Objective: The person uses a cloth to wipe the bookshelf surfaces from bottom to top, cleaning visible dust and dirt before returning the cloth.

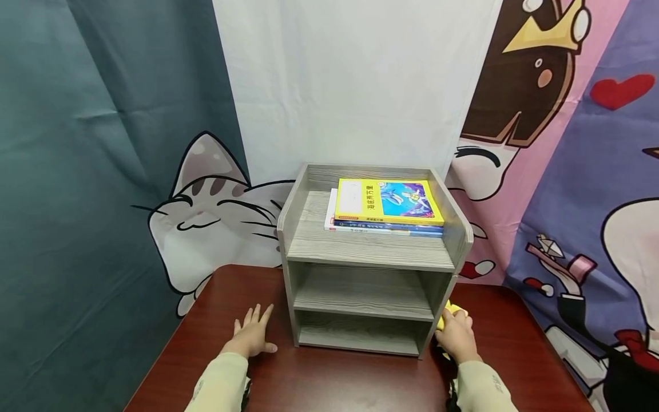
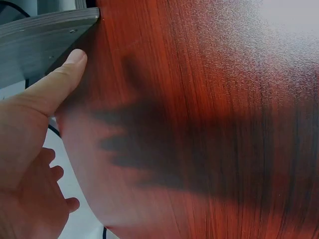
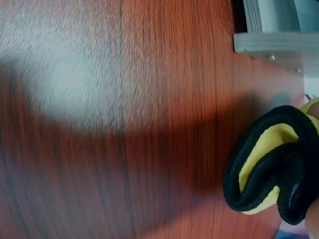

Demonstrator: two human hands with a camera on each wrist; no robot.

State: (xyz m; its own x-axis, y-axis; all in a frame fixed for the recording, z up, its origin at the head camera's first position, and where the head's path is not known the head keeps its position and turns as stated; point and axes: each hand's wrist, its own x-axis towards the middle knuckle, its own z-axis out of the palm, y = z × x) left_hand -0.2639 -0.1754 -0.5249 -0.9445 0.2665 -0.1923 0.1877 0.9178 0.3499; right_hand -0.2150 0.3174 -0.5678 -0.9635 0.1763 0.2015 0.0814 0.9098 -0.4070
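My left hand [image 1: 249,336] is held over the table with its fingers spread, just left of a small grey wood-grain shelf unit [image 1: 368,260]. In the left wrist view the thumb points toward the shelf's lower side panel [image 2: 50,37], and nothing is in the palm. On the other side, my right hand [image 1: 457,339] grips a folded yellow cloth [image 1: 451,310] beside the shelf's right panel. The right wrist view shows the cloth's thick black edging [image 3: 240,159] bunched in folds; most of that hand lies outside this view.
A stack of books [image 1: 386,203], a yellow one uppermost, lies on the shelf's top tier; two lower compartments face me. The shelf stands on a glossy reddish-brown table [image 1: 360,383]. Behind hang a white curtain [image 1: 355,86] and printed cartoon drapes [image 1: 592,171].
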